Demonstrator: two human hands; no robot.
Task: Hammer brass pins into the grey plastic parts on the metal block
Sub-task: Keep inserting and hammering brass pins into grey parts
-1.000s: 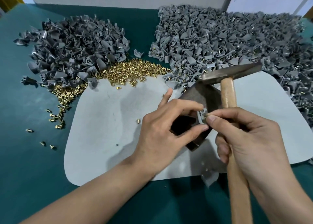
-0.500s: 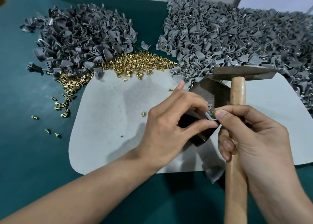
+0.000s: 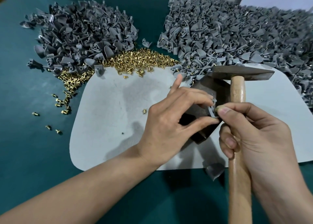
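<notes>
A dark metal block sits on a grey mat. My left hand pinches a small grey plastic part against the block's top, index finger raised. My right hand grips the hammer's wooden handle with its lower fingers, while thumb and forefinger pinch a brass pin at the part. The hammer head hangs over the block's far side. A heap of brass pins lies at the mat's far edge.
Two big piles of grey plastic parts lie behind: one far left, one far right. Loose pins are strewn on the green table to the left. One grey part lies at the mat's near edge.
The view has shifted slightly. My fingers have adjusted the part and pin on the block, and the brass pin now shows at my right thumb tip. The hammer stays held up.
</notes>
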